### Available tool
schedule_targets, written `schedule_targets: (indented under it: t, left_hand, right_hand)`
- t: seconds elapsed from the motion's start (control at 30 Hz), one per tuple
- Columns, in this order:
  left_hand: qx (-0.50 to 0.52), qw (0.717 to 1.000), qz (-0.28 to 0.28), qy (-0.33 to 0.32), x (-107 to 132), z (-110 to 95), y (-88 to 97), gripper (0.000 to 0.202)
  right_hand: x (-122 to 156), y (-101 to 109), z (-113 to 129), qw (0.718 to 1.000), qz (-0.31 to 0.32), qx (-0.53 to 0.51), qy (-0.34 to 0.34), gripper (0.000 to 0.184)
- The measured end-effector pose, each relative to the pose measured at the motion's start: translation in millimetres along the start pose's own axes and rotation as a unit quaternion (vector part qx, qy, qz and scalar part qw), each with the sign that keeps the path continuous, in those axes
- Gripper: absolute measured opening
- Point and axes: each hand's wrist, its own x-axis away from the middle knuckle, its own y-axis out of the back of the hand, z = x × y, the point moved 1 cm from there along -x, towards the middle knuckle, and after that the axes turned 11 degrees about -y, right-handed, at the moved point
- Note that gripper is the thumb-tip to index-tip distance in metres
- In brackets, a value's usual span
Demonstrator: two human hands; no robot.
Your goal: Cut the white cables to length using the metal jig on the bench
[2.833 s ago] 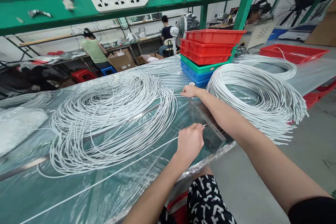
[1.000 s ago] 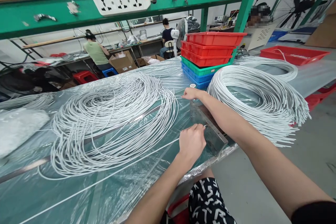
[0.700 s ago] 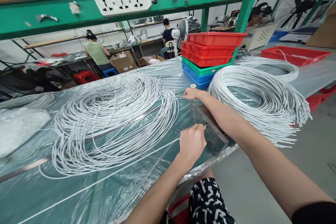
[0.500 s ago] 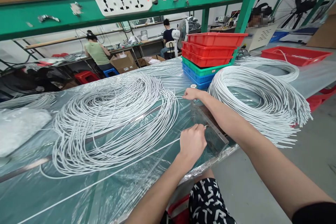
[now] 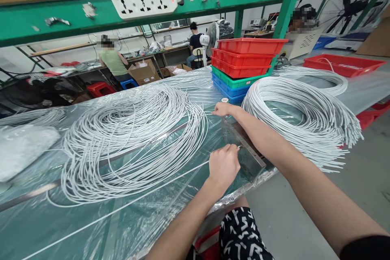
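At the far middle of the table, a stack of trays stands with red ones above, then green, then blue; the inside of the top one is hidden. Farther right, a red tray holds pale pieces too small to make out. Beyond the table, an open cardboard box has pale plastic in it, and a clear bag with whitish contents lies at the left.

The left hand is closed around a white cable, which runs in from the near left; its tip pokes out beside a metal block. The right hand, beyond it, has its fingers drawn together on a white strand, between the left coil and the right coil.

Since the first frame, the view has shifted slightly, while both hands keep their grip and the coils look unchanged.
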Motion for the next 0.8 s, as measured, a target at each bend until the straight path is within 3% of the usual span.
schedule_targets:
  t: [0.3,0.57,0.7,0.8]
  left_hand:
    - [0.007,1.000,0.000,-0.003,-1.4,0.9,-0.1,0.026]
    - [0.032,0.999,0.020,-0.016,-0.9,5.5,-0.4,0.028]
    - [0.063,0.997,0.009,-0.041,5.6,8.6,10.2,0.032]
    - [0.083,0.994,-0.041,-0.061,16.4,2.0,29.8,0.032]
  right_hand:
    - [-4.9,-3.1,-2.3,1.000,-0.005,-0.025,0.000,0.032]
    - [-18.8,-13.1,-10.7,0.992,0.006,-0.125,0.022,0.035]
    - [-18.9,-12.2,-8.6,0.987,-0.075,-0.128,0.060,0.039]
    - [-9.6,-6.0,-0.8,0.977,-0.133,-0.128,0.105,0.041]
